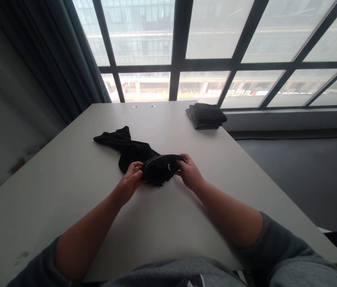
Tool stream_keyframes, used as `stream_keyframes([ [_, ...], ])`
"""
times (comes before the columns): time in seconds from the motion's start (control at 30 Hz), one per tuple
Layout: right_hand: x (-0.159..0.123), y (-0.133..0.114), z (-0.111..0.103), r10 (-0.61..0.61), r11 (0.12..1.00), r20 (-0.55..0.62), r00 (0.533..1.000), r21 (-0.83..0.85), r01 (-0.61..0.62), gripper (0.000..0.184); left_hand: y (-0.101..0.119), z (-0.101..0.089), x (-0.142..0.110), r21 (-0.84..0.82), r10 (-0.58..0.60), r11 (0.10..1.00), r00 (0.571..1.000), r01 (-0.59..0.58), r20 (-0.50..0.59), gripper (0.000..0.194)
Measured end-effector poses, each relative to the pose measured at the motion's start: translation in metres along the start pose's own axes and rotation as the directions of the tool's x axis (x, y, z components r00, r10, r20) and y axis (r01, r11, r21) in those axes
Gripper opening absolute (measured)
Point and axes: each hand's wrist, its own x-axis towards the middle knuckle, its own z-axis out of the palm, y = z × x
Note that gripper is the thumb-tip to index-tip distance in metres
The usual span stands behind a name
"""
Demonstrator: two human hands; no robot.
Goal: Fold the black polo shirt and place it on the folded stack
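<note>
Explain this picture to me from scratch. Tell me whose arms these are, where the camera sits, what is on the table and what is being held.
There is only one picture, taken by a camera worn on a person's head, looking forward and down. So the two bare forearms reaching in from the bottom belong to the wearer. The left hand and right hand each grip one end of a small black garment, perhaps a sock, with a small white mark on it, holding it just above the pale table. Behind it lies a crumpled black cloth. At the table's far right edge sits a stack of folded dark items, one with fine stripes. Beyond the table are large windows and a dark curtain on the left.
</note>
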Motion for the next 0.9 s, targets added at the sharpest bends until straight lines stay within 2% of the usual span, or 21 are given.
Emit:
stream_keyframes([
  [0.07, -0.003, -0.003, 0.002, -0.016, 1.0, 0.066, 0.998, 0.016, 0.015, 0.052, 0.0, 0.002, -0.002, 0.288, 0.088, 0.954, 0.996, -0.08, -0.013, 0.052],
  [0.17, -0.007, -0.003, 0.005, -0.075, 0.997, 0.185, 0.98, 0.03, 0.071, 0.067, 0.002, 0.005, -0.004, 0.684, 0.259, 0.707, 0.966, -0.18, -0.013, 0.037],
  [0.23, -0.006, 0.0, 0.005, -0.11, 0.993, 0.202, 0.973, -0.014, 0.116, 0.074, 0.002, 0.006, -0.004, 0.796, 0.351, 0.569, 0.936, -0.205, -0.01, 0.028],
  [0.3, -0.004, 0.006, 0.004, -0.12, 0.986, 0.162, 0.979, -0.093, 0.136, 0.068, 0.003, 0.005, -0.003, 0.84, 0.387, 0.506, 0.922, -0.197, -0.017, 0.025],
  [0.37, -0.001, 0.012, 0.002, -0.122, 0.976, 0.101, 0.987, -0.171, 0.138, 0.056, 0.004, 0.005, -0.003, 0.849, 0.342, 0.509, 0.938, -0.143, -0.047, 0.026],
  [0.5, -0.001, 0.016, 0.001, -0.185, 0.937, 0.029, 0.982, -0.298, 0.185, 0.039, 0.007, 0.006, -0.005, 0.818, 0.145, 0.575, 0.985, -0.008, -0.092, 0.042],
  [0.7, -0.006, 0.01, 0.005, -0.23, 0.888, 0.055, 0.972, -0.396, 0.232, 0.026, 0.005, 0.007, -0.003, 0.763, 0.085, 0.647, 0.993, 0.003, -0.077, 0.034],
  [0.8, -0.005, 0.004, 0.003, -0.277, 0.842, 0.039, 0.96, -0.473, 0.261, 0.017, 0.003, 0.002, 0.001, 0.715, 0.133, 0.698, 0.985, -0.018, -0.105, 0.032],
  [0.9, -0.008, -0.003, 0.0, -0.386, 0.747, 0.033, 0.922, -0.575, 0.333, 0.011, 0.006, -0.004, 0.002, 0.767, 0.324, 0.638, 0.929, -0.073, -0.181, 0.031],
])
